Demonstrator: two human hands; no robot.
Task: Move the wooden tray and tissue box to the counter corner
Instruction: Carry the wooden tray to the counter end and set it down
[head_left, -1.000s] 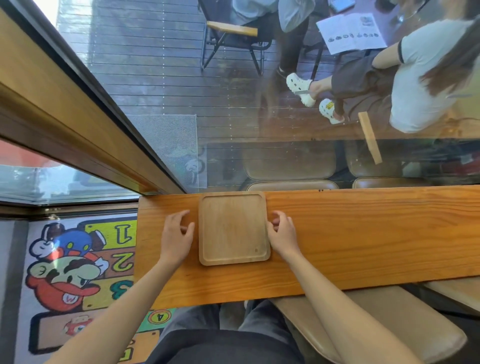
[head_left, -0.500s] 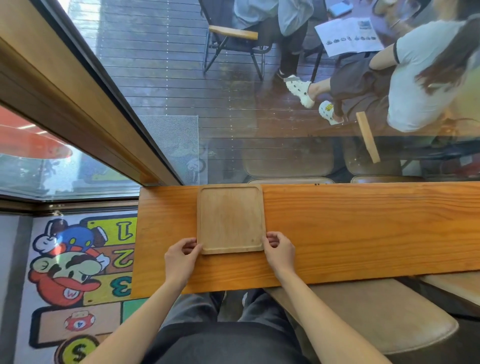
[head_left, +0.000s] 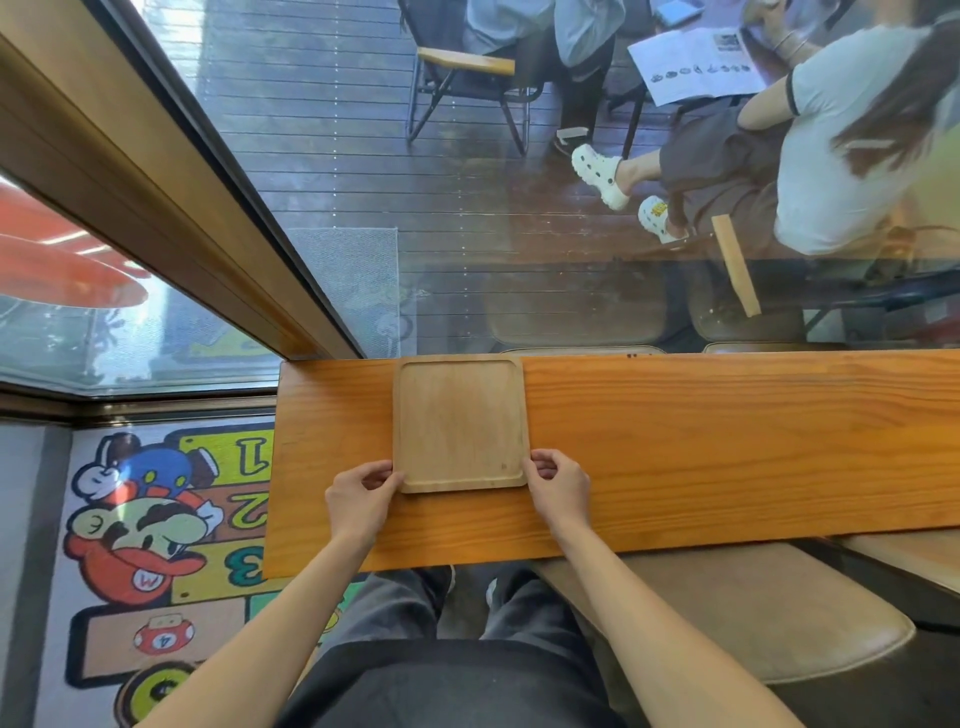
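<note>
A square pale wooden tray (head_left: 460, 423) lies flat on the orange wooden counter (head_left: 727, 447), its far edge against the window glass and a little right of the counter's left end. My left hand (head_left: 358, 501) has curled fingers on the tray's near left corner. My right hand (head_left: 558, 486) holds the near right corner the same way. No tissue box is in view.
The counter's left end (head_left: 275, 467) stops above a cartoon floor mat (head_left: 156, 519). A window frame (head_left: 156, 171) runs diagonally into the far left corner. A tan stool (head_left: 753, 613) sits under the counter on my right. People sit outside beyond the glass.
The tray has slid away from me until it met the window edge. Both hands moved from the tray's sides to its near corners; little has shifted in the last half second.
</note>
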